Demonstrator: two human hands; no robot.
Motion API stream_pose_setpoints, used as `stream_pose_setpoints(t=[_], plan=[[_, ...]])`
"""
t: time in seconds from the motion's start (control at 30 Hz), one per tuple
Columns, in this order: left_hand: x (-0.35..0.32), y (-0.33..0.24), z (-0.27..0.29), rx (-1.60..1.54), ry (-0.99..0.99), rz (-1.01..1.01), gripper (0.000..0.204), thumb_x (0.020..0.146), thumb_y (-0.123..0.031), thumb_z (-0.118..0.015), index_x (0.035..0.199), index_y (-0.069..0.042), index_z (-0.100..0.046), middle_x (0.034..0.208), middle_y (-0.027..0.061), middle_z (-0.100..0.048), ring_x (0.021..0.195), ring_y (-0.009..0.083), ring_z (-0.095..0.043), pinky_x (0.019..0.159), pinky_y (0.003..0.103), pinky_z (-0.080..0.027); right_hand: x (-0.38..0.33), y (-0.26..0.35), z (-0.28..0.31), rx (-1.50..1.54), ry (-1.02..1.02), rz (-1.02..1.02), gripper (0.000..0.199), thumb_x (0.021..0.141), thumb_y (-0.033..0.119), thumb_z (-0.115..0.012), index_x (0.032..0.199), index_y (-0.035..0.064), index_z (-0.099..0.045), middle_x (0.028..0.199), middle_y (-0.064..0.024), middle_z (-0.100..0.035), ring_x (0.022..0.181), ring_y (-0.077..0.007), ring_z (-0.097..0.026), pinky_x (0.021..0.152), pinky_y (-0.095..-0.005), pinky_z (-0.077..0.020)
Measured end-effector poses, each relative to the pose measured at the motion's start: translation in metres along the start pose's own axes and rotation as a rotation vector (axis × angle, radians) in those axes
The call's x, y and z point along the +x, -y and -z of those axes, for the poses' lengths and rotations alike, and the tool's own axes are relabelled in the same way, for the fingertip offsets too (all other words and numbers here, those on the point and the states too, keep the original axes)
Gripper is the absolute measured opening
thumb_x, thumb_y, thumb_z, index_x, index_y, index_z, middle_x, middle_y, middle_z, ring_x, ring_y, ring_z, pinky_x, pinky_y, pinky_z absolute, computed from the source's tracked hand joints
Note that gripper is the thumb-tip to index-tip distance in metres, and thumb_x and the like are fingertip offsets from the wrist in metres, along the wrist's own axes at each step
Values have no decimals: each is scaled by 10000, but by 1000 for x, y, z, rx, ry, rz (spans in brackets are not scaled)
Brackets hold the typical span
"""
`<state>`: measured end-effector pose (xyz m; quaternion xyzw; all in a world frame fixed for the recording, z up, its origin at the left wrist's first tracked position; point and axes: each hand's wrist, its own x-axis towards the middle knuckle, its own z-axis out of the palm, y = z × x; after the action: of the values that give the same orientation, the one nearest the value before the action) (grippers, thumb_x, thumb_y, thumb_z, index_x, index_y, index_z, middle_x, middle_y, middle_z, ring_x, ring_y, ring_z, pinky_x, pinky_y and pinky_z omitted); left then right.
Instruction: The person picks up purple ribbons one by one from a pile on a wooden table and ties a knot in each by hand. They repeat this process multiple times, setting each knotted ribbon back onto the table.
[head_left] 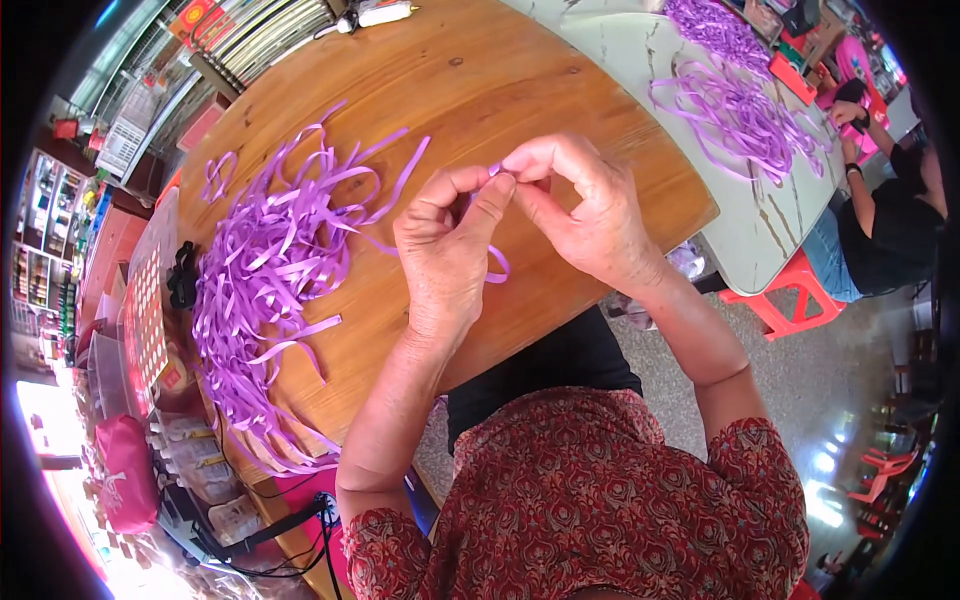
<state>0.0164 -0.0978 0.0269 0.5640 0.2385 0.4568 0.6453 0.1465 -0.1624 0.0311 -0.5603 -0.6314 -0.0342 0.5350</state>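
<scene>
Above the wooden table my left hand (pixel 448 245) and my right hand (pixel 590 210) meet fingertip to fingertip. Thumb and forefinger of each are pinched on a narrow purple ribbon (pixel 495 170), of which only a small bit shows between them. A ribbon loop (pixel 501 268) hangs out beside my left hand, and another stretch runs behind that wrist toward the left. My palms and the other fingers hide the rest of it. Left of my hands lies a large tangled heap of purple ribbons (pixel 265 275), some strands reaching out across the wood.
The wooden table (pixel 480 95) has a curved far edge. A white marbled table (pixel 755 250) adjoins it at right, bearing more purple ribbon bundles (pixel 750 125). A person in black (pixel 890 220) sits there beside a red stool (pixel 790 297). A black cable (pixel 290 520) runs at lower left.
</scene>
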Motion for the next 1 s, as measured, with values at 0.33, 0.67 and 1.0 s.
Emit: stream_pose_setpoints(t=[0.33, 0.67, 1.0], plan=[[-3, -14, 9, -74, 20, 153, 70, 870, -55, -626, 910, -12, -663, 782, -22, -613, 656, 28, -503, 581, 157, -394, 3, -6, -4, 377, 193, -146, 248, 791, -49, -630, 1034, 5, -634, 900, -61, -642, 856, -156, -626, 736, -280, -488], [3, -25, 28, 167, 149, 262, 87, 832, -41, -638, 909, -2, -648, 736, -1, -596, 631, 53, -484, 566, 210, -382, 17, -7, 9, -281, 215, 662, 303, 731, 113, -640, 1017, 17, -655, 796, -28, -591, 714, -183, -560, 681, -332, -430], [9, -7, 36, -104, 210, 384, 132, 820, -89, -681, 906, -1, -631, 722, -18, -551, 563, 50, -432, 464, 230, -405, 27, -23, 11, -182, 150, 559, 333, 665, 114, -748, 976, 33, -660, 775, -40, -608, 682, -186, -569, 613, -307, -431]])
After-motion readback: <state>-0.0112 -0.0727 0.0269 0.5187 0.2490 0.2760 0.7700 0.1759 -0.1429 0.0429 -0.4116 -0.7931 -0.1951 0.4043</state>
